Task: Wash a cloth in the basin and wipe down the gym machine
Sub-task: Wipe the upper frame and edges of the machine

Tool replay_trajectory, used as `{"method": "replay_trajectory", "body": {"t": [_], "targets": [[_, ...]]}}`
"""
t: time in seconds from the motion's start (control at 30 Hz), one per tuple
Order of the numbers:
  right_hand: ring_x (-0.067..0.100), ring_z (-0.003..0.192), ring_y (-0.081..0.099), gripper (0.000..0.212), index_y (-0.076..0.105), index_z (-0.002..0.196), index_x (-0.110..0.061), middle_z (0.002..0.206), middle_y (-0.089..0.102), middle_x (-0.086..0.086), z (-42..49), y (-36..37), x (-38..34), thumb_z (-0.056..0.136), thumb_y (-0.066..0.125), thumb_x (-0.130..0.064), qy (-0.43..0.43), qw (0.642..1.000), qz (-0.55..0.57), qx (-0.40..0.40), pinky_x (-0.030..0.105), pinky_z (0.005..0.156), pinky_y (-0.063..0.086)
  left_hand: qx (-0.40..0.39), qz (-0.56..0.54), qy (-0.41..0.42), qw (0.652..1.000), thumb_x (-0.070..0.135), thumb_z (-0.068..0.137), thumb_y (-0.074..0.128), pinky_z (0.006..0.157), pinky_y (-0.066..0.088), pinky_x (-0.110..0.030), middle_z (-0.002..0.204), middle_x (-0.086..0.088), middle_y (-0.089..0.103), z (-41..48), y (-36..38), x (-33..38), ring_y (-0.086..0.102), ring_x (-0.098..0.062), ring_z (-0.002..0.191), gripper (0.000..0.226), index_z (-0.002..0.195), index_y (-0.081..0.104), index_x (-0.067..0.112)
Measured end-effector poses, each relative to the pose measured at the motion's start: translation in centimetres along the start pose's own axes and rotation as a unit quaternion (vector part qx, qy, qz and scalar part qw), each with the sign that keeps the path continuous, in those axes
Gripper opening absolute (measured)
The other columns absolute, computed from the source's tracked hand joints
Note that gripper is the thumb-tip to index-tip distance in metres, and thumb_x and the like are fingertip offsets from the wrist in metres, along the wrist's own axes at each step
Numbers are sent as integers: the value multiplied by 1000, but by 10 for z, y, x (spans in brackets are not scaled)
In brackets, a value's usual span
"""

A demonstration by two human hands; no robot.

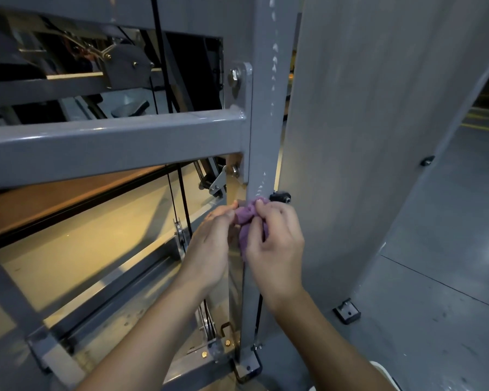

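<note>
A small purple cloth [245, 218] is bunched against the grey upright post [263, 136] of the gym machine, low on the post. My right hand [274, 244] grips the cloth from the right with curled fingers. My left hand [209, 244] holds its left side, fingertips on the fabric. Wet streaks and droplets run down the post above the cloth. The basin is out of view.
A grey horizontal bar [110, 148] joins the post at the left. Behind it hang black cables [182, 198] and pulleys [179, 232]. A tall grey panel [378, 136] stands just right of the post. The concrete floor [449, 263] lies beyond.
</note>
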State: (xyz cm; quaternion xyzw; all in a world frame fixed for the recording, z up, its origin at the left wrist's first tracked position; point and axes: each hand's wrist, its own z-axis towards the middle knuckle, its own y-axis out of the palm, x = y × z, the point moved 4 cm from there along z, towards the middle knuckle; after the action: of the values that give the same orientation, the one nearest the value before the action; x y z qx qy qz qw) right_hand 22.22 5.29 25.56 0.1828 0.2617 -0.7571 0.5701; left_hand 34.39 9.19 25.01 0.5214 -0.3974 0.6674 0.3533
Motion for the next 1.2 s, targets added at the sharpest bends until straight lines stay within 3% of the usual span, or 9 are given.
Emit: {"method": "replay_trajectory", "body": {"t": [0.17, 0.27, 0.37, 0.5, 0.63, 0.73, 0.83, 0.93, 1.2], "targets": [[13, 97, 62, 15, 72, 109, -6, 109, 60, 2, -11, 1, 0, 98, 62, -3, 1, 1000, -13, 0, 30, 82, 55, -16, 82, -11, 996, 67, 93, 32, 121, 32, -44, 151, 28, 45, -10, -2, 9, 40, 1, 140, 53, 144, 43, 57], [16, 96, 61, 15, 69, 106, -4, 107, 60, 4, 8, 3, -11, 97, 58, 0, 3, 1000, -22, 15, 23, 85, 51, -14, 98, 39, 994, 54, 98, 34, 114, 38, -36, 140, 27, 55, -14, -3, 29, 48, 3, 131, 44, 137, 53, 54], [13, 103, 59, 20, 67, 108, -5, 113, 59, 1, 9, 7, -13, 100, 49, -5, -6, 1000, -11, 17, 18, 93, 47, 60, 185, 67, 979, 44, 102, 44, 104, 41, -31, 136, 18, 53, -23, -11, 41, 50, -4, 127, 36, 136, 52, 39], [-3, 103, 55, 43, 61, 91, -37, 103, 53, -31, 0, 8, -9, 102, 49, 3, 87, 996, 21, -23, 5, 85, 40, 113, 325, 221, 912, 23, 94, 49, 93, 43, -23, 112, 14, 50, -41, -18, 72, 48, -4, 110, 21, 114, 57, 22], [-11, 103, 52, 30, 61, 107, -11, 107, 50, -10, 15, 3, -21, 91, 61, 14, 73, 997, 33, 6, 3, 88, 38, 165, 425, 388, 801, 17, 87, 47, 103, 40, -37, 111, -1, 59, -54, -21, 126, 47, -23, 117, 24, 101, 65, 13], [-4, 103, 51, 25, 62, 112, -1, 112, 54, 2, 23, -1, -32, 91, 57, 11, 9, 1000, 18, 22, 10, 89, 41, 200, 508, 371, 751, 16, 84, 51, 123, 21, -54, 132, -8, 55, -44, -24, 148, 43, -33, 136, 38, 120, 63, 12], [13, 107, 54, 23, 63, 108, -4, 113, 59, 3, 12, -1, -32, 97, 43, -3, -24, 1000, -14, 1, 17, 100, 40, 210, 579, 310, 724, 20, 85, 53, 127, 8, -51, 146, -9, 46, -30, -30, 146, 37, -31, 143, 63, 148, 45, 11], [17, 111, 52, 26, 65, 109, -2, 115, 57, 7, 3, 3, -27, 98, 41, -6, -22, 999, -43, -13, 15, 105, 35, 226, 609, 306, 696, 24, 89, 51, 126, 12, -50, 149, -10, 45, -23, -32, 139, 38, -31, 142, 70, 156, 35, 8], [18, 106, 50, 24, 62, 106, 1, 114, 55, 12, 32, 6, -32, 95, 41, -2, -34, 998, -34, 30, 21, 102, 41, 266, 581, 361, 680, 22, 86, 48, 123, 22, -48, 143, -10, 53, -18, -34, 138, 46, -32, 136, 64, 148, 48, 7]]}}
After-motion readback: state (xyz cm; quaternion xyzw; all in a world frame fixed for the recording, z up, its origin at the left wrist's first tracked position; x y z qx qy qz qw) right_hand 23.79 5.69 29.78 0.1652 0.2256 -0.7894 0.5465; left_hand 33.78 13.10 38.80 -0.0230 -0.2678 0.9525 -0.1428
